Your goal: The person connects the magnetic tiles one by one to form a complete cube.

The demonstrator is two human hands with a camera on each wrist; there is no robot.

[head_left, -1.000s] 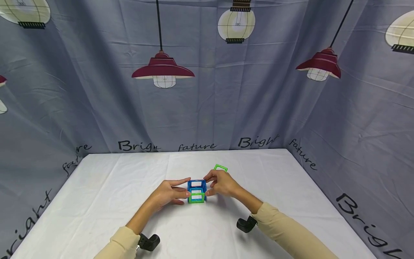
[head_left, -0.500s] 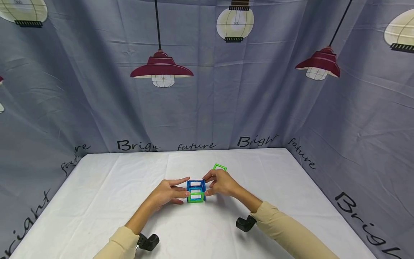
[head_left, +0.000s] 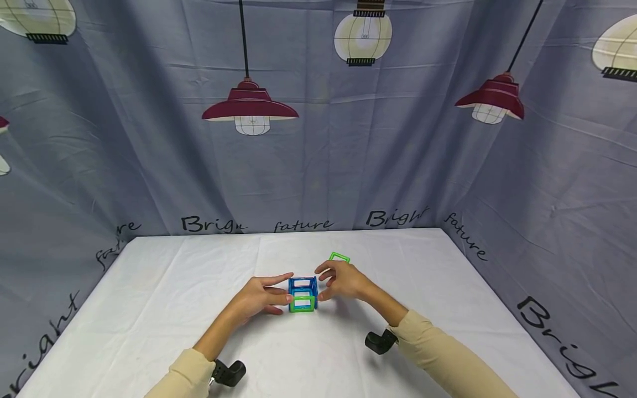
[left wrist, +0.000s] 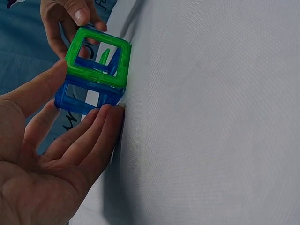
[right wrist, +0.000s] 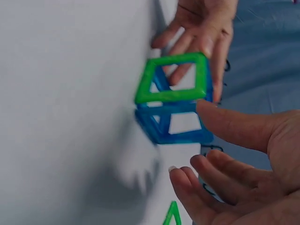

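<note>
Several frame-like magnetic tiles form a small box [head_left: 302,278] on the white table, blue with a green tile [left wrist: 97,74] on its near side. My left hand [head_left: 254,298] holds the box at its left side. In the left wrist view its thumb touches the green tile's corner, while the other fingers lie against the blue side. My right hand [head_left: 345,281] hovers beside the box's right side, its fingers spread apart and holding nothing. In the right wrist view, its thumb overlaps the box's edge; contact cannot be told. Another green tile [head_left: 340,256] sits behind the right hand, partly hidden.
White cloth covers the table [head_left: 189,282]. A grey-blue curtain [head_left: 298,177] printed with lamps and lettering surrounds its back and sides. Black wrist-worn devices [head_left: 230,373] stick out beneath both forearms.
My right fingers have let go of the box's right side and moved slightly away to the right. The left hand and the box stay in place.
</note>
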